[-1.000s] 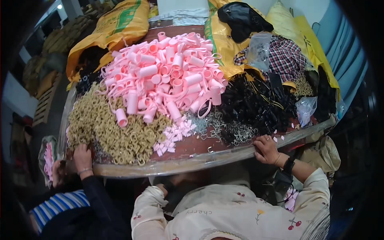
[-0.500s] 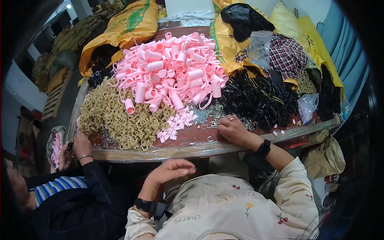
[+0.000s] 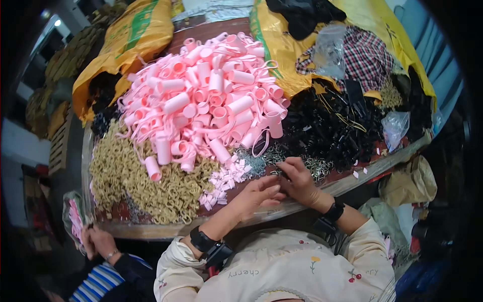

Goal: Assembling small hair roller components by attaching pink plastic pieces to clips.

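Over the table's near edge, my left hand [image 3: 255, 195] reaches toward my right hand, fingers apart, with nothing visible in them. My right hand [image 3: 301, 182] has its fingers curled together beside the small silver metal clips [image 3: 322, 168]; whatever it may hold is hidden. The two hands almost meet, and I cannot tell whether they touch. Small pale pink pieces [image 3: 224, 181] lie just left of my hands, next to a patch of tiny blue-grey parts [image 3: 255, 165]. Behind them rises a heap of pink plastic tubes with straps [image 3: 201, 95].
Tan ring-like parts [image 3: 151, 189] cover the table's left front, black plastic parts [image 3: 327, 126] its right. Yellow sacks [image 3: 123, 45], a checked cloth [image 3: 367, 55] and a clear plastic bag [image 3: 395, 128] lie behind. A co-worker's hands [image 3: 98, 241] are at the lower left, beside a sack [image 3: 75, 216].
My left hand has risen from my lap to beside my right hand. The right hand has pulled slightly back from the clips. The co-worker's hands have lowered, and the whole view has shifted.
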Tool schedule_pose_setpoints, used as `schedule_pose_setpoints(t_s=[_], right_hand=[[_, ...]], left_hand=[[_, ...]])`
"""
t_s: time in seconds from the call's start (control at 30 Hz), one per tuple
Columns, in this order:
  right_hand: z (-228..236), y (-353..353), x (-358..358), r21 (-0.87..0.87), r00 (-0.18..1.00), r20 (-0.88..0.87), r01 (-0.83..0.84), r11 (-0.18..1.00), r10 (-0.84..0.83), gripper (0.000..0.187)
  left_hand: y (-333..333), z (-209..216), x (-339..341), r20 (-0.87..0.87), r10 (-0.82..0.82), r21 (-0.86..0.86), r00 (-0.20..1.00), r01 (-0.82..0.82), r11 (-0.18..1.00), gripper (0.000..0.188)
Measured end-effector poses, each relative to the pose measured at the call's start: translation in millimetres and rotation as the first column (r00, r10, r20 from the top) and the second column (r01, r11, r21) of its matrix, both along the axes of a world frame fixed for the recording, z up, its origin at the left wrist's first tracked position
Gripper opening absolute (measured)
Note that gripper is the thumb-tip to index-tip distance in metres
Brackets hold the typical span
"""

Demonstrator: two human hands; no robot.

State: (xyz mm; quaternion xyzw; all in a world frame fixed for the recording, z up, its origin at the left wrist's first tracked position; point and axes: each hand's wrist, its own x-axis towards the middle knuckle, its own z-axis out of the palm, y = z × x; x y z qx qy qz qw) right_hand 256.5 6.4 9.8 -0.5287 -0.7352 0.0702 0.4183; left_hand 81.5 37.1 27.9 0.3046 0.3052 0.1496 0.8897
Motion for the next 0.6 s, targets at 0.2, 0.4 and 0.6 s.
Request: schedule_pose_setpoints(t_s=[0.2, 0.4, 0.6], right_hand=[[11.1, 6.8, -19.9, -0.138, 0.972, -0.221, -0.114, 0.984, 0.081, 0.036], [17.2, 21.7, 1.6, -0.307, 0.893, -0.425, -0.297, 0.904, 0.149, 0.033], [-1.8, 30.9, 23.8, -0.288, 0.903, -0.080, -0.426, 0.858, 0.422, 0.021]], left_hand=[[17.3, -23.9, 14.8, 0.044, 0.095, -0.060, 0.994, -0.093, 0.994, 0.033], [32.7, -6.6, 0.3, -0.027, 0.338, -0.044, 0.941, -0.339, 0.940, 0.028], [0.6, 3.3, -40.3, 0.099, 0.566, -0.005, 0.819, -0.568, 0.823, 0.027]])
